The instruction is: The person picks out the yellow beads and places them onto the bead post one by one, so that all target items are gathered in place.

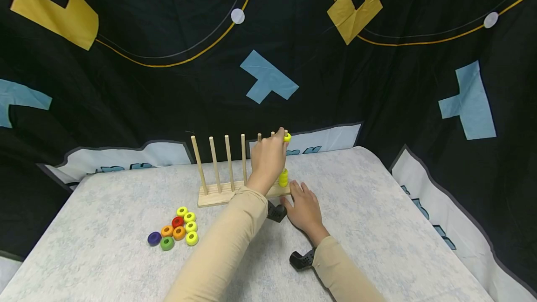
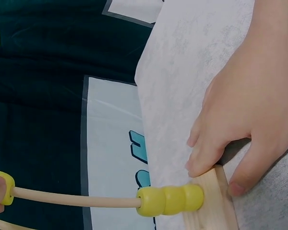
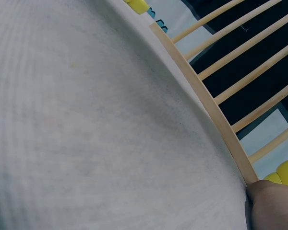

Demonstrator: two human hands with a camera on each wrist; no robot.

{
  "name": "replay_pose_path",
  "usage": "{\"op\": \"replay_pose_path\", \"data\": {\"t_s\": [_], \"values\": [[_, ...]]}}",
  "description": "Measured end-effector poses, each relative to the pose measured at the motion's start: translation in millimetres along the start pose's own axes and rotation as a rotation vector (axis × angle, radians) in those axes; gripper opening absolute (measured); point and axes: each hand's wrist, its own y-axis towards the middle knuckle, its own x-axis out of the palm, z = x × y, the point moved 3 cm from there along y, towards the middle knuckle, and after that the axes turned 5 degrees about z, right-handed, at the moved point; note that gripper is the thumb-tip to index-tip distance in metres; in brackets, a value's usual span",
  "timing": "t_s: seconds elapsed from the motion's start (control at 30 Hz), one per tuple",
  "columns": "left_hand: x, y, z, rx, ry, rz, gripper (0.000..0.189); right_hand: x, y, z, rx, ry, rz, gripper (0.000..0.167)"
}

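A wooden peg stand [image 1: 218, 196] carries a row of upright pegs. My left hand [image 1: 268, 157] reaches across and pinches a yellow ring [image 2: 8, 188] at the top of the stand's right-end peg [image 2: 77, 198]. Low on that same peg sits a stack of three yellow rings [image 2: 170, 200], just above the base. My right hand [image 1: 305, 209] rests on the table and holds the base's right end, with the thumb [image 2: 245, 177] at the front edge and the fingers [image 2: 204, 155] at the end. Only part of that hand shows in the right wrist view.
Left of my left forearm, loose rings lie in a cluster: several yellow rings [image 1: 190, 227], a red ring [image 1: 177, 222], two orange rings [image 1: 179, 233], a green ring [image 1: 167, 243] and a purple ring [image 1: 154, 238]. A dark curtain [image 1: 168, 97] hangs behind the pale table [image 1: 377, 227].
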Motion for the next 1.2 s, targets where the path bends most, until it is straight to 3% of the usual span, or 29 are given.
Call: {"op": "replay_pose_path", "data": {"t_s": [0.27, 0.4, 0.63, 0.77, 0.87, 0.97, 1.2], "values": [[1.0, -5.0, -0.9, 0.007, 0.034, 0.014, 0.041, -1, -2.6, -1, -0.005, 0.020, 0.002, 0.068], [0.6, -14.9, -3.2, 0.031, 0.023, 0.056, 0.040, 0, -2.8, -1, -0.004, 0.023, -0.004, 0.069], [-6.8, -48.7, -10.5, 0.135, -0.118, 0.146, 0.039, 1, -2.7, -1, -0.012, 0.025, 0.001, 0.068], [-12.3, -72.2, -23.6, 0.224, -0.194, 0.125, 0.040, 2, -2.6, -2, -0.022, 0.019, 0.002, 0.069], [-16.1, -88.5, -39.3, 0.245, -0.249, 0.080, 0.038, 0, -2.3, -3, -0.023, 0.013, 0.006, 0.068], [-19.7, -102.9, -61.5, 0.196, -0.296, 0.020, 0.033, -3, -2.0, -4, -0.024, 0.016, 0.012, 0.068], [-32.7, -128.5, -128.0, -0.075, -0.297, -0.157, 0.031, -5, -1.4, -3, -0.022, 0.021, 0.015, 0.067]]}}
